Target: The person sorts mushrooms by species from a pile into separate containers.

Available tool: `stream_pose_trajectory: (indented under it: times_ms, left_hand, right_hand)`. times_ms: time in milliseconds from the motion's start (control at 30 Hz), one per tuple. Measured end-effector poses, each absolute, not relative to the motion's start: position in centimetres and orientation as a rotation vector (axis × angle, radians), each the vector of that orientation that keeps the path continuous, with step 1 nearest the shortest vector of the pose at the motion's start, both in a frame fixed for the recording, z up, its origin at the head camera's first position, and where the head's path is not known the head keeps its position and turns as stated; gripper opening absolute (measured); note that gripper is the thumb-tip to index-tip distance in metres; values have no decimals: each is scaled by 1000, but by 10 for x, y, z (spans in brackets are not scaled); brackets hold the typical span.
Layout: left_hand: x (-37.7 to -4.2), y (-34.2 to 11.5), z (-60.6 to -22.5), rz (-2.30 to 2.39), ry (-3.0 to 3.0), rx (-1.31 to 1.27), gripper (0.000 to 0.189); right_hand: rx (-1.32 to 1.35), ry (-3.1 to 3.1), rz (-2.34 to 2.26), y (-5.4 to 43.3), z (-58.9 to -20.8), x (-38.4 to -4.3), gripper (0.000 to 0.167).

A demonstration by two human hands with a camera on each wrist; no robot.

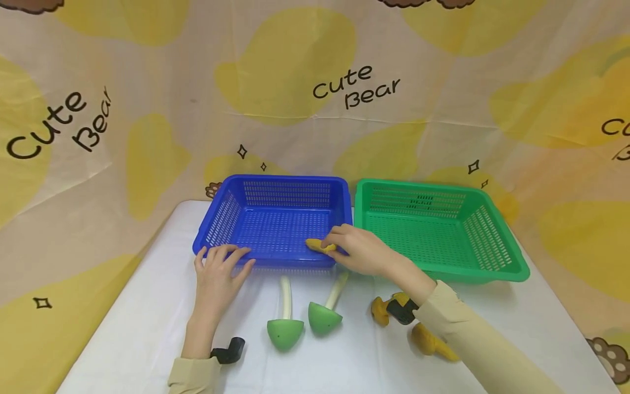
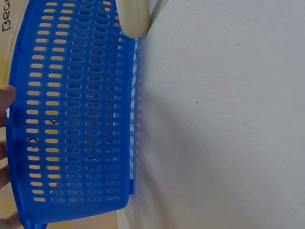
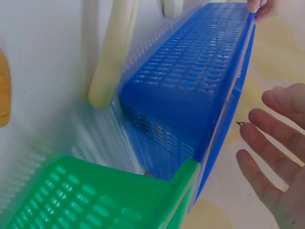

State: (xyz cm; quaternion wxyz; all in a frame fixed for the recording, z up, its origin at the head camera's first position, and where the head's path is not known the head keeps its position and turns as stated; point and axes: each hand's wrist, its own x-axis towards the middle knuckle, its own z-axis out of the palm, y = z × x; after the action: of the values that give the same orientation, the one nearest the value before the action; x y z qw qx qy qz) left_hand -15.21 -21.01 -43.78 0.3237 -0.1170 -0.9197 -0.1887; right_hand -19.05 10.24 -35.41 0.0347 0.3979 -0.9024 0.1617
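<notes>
In the head view my left hand (image 1: 218, 276) rests with relaxed, spread fingers on the front rim of a blue basket (image 1: 275, 261). The left wrist view shows its fingertips (image 2: 5, 98) right at that rim. My right hand (image 1: 356, 249) is over the basket's front right corner. Just beneath its fingertips, a slim yellow piece (image 1: 315, 244) shows inside the basket, partly covered by the hand. Loosely spread fingers with nothing between them appear on the right hand (image 3: 281, 148) in the right wrist view.
A green basket (image 1: 492, 273) stands right of the blue one. Two green-capped toy mushrooms, one on the left (image 1: 285, 334) and one beside it (image 1: 325, 318), lie in front. Yellow-brown mushroom-like pieces (image 1: 380, 311) lie near the right forearm, partly hidden. A patterned cloth (image 1: 295, 71) hangs behind.
</notes>
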Motion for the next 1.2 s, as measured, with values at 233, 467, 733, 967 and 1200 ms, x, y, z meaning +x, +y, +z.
stream_pose_trajectory:
  times_ms: [233, 467, 733, 967, 1200]
  left_hand:
    - [-153, -210, -439, -490, -2413, -307, 26]
    - [-152, -209, -438, -497, -2410, -310, 26]
    - [-151, -210, -439, -485, -2410, -304, 26]
    - [-152, -210, -439, -478, -2400, -311, 26]
    - [-153, -210, -441, -474, -2403, -306, 26]
  right_hand:
    - [1203, -2696, 499, 113, -350, -176, 16]
    - [1137, -2671, 498, 129, -348, -162, 18]
    - [1078, -2658, 551, 145, -353, -148, 19]
    - [999, -2681, 552, 155, -358, -134, 21]
    - [1012, -2650, 554, 166, -370, -126, 23]
